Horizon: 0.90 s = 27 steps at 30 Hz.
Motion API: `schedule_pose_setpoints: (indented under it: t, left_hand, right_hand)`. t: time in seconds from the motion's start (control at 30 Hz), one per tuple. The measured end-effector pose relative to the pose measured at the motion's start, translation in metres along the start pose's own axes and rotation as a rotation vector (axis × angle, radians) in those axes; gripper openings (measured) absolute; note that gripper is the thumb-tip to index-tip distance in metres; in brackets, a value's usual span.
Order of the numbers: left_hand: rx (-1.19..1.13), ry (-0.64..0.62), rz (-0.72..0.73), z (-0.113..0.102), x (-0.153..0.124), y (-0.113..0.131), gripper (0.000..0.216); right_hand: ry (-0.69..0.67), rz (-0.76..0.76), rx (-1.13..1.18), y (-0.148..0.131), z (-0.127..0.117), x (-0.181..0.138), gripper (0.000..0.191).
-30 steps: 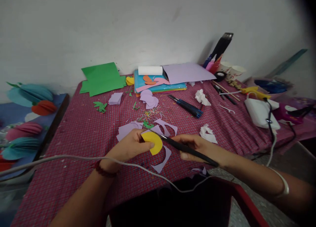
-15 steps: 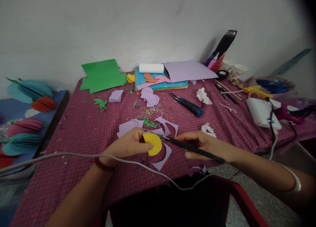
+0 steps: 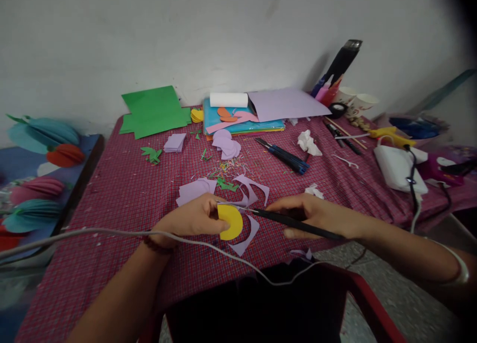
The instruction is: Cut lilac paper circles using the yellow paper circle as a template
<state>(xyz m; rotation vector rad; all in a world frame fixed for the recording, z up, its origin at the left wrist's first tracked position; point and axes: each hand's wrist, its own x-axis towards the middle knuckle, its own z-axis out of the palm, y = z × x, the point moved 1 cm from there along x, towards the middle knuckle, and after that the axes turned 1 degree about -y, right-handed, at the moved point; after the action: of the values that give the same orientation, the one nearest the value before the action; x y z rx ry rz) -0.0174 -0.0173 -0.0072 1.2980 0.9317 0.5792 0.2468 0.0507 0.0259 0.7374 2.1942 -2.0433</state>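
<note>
My left hand [image 3: 194, 217] is closed in a pinch on a yellow paper piece [image 3: 231, 222] with a rounded edge and a straight side. A strip of lilac paper shows behind its top edge. In my right hand [image 3: 322, 214] are black-handled scissors [image 3: 294, 223], seen edge-on, their metal blades pointing left at the top of the yellow piece. My fingers partly hide the handles. Below the blades a curved lilac offcut [image 3: 248, 239] lies on the cloth, and more lilac sheets [image 3: 194, 190] lie just beyond my left hand.
A blue box cutter [image 3: 285, 156], lilac rounds [image 3: 226, 145], green scraps [image 3: 151, 154] and crumpled tissue [image 3: 308, 142] lie on the checked tablecloth [image 3: 122, 184]. Green sheets [image 3: 152, 112] lean at the back. A white cable [image 3: 208, 246] crosses in front of my left wrist.
The yellow piece has turned in my left hand, its straight side now nearly upright. The scissors have shifted slightly right and sit more level, still at the paper's top edge.
</note>
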Motion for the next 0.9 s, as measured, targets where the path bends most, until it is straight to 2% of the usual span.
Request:
schedule_pose_setpoints:
  t: [0.27, 0.5, 0.7, 0.9]
  left_hand:
    - [-0.094, -0.098, -0.048, 0.0001, 0.0001, -0.0018, 0.012]
    - [-0.075, -0.062, -0.055, 0.0010, -0.0005, 0.0002, 0.012]
    - [0.041, -0.022, -0.086, 0.0007, 0.0006, -0.0050, 0.011]
    - [0.054, -0.061, -0.113, 0.0027, 0.0003, -0.0009, 0.011]
  right_hand:
    - [-0.039, -0.009, -0.131, -0.0003, -0.0110, -0.0018, 0.047]
    - [-0.053, 0.008, -0.050, 0.0035, -0.0061, -0.0001, 0.045]
    - [-0.075, 0.014, -0.035, 0.0020, -0.0046, 0.0018, 0.046]
    - [-0.082, 0.022, -0.033, 0.0049, -0.0066, 0.0007, 0.044]
